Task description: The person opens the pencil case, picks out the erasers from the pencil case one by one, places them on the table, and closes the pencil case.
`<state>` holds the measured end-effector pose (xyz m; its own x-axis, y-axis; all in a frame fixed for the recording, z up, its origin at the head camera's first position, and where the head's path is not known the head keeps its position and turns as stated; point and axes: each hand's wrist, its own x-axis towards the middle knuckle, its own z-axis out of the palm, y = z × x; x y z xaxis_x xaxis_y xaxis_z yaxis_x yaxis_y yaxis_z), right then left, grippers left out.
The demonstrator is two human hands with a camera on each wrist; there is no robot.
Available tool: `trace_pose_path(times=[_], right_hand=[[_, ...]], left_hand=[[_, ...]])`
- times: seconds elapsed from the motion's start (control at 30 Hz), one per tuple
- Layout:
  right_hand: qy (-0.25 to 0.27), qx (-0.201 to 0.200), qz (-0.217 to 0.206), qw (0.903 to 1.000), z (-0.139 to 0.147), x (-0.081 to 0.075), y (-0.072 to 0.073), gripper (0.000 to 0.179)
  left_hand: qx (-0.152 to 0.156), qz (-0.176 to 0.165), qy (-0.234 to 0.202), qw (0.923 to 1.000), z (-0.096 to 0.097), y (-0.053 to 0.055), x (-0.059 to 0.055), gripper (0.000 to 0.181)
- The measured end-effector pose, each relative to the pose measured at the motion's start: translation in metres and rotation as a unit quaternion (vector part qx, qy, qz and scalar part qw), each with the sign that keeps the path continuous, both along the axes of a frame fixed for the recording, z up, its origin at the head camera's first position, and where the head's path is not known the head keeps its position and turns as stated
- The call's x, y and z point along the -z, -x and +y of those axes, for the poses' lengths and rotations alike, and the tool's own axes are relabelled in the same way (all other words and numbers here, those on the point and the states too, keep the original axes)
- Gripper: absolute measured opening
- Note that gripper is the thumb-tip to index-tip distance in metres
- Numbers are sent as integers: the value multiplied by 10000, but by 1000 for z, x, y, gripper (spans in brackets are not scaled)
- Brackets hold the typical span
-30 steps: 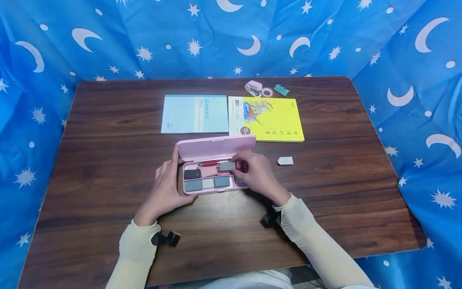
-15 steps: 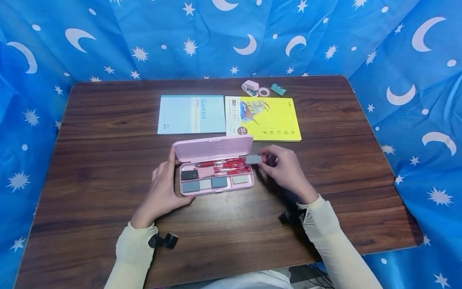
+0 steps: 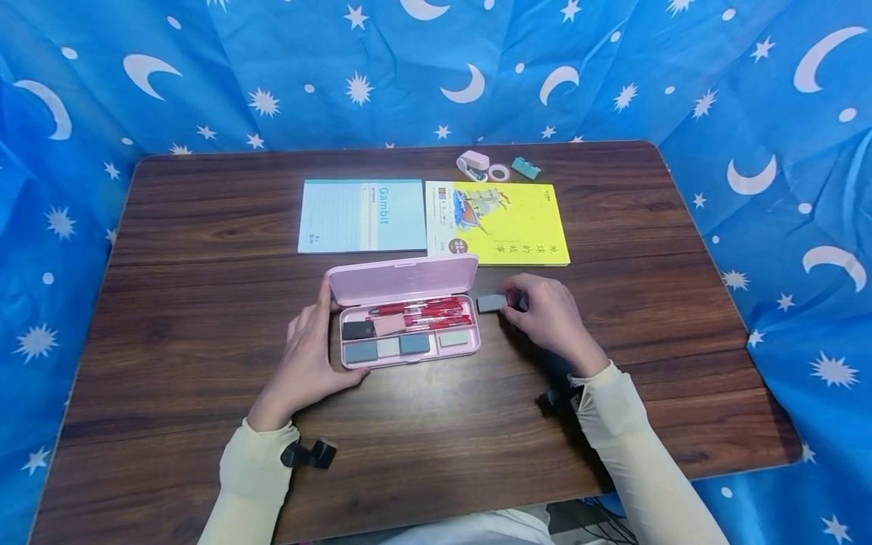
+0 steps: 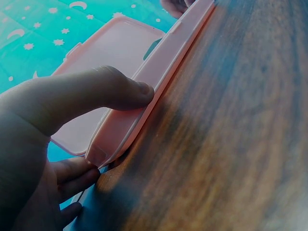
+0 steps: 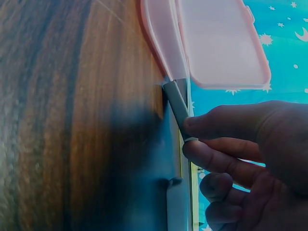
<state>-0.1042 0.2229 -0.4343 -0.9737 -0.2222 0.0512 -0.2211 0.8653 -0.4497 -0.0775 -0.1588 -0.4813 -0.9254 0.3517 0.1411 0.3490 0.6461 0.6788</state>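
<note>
Two hands work at the pink case (image 3: pixel 415 360), which rests on the table (image 3: pixel 422 431) with its lid (image 3: pixel 402 281) raised. The left hand (image 3: pixel 303 371) grips the case at its left end, thumb against the near wall. The right hand (image 3: pixel 548 314) pinches one gray block (image 3: pixel 490 303) between thumb and fingers, just beyond the right end of the case. Contact between the block and the table cannot be confirmed.

Step in hand, as judged: handling of the gray block outside the case, with the left hand steadying the case. The next move appears to call for a firm pinch and a case held still.

Edges: the right rim of the case stands immediately left of the block. The raised lid limits travel over the far side of the case. A blue notebook (image 3: pixel 362 216) and a yellow book (image 3: pixel 500 223) lie close behind the lid. A white piece (image 5: pixel 177 202) sits farther right of the case than the block; allow clearance.

Free room: bare wood extends in front of the case.
</note>
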Motion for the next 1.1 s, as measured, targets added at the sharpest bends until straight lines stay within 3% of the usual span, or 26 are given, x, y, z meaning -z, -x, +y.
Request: trace_pose_path(times=[0.43, 0.67, 0.83, 1.1], right_hand=[[-392, 132, -87, 9991, -1, 3, 0, 23], [-312, 331, 100, 9989, -7, -12, -8, 29], [170, 23, 368, 9992, -20, -23, -18, 22], [411, -312, 152, 9986, -41, -24, -23, 22]], left_hand=[[-3, -32, 6, 10000, 1, 1, -2, 148], [-45, -63, 25, 10000, 0, 0, -2, 148], [-50, -40, 26, 10000, 0, 0, -2, 149], [-44, -40, 0, 10000, 0, 1, -1, 149]])
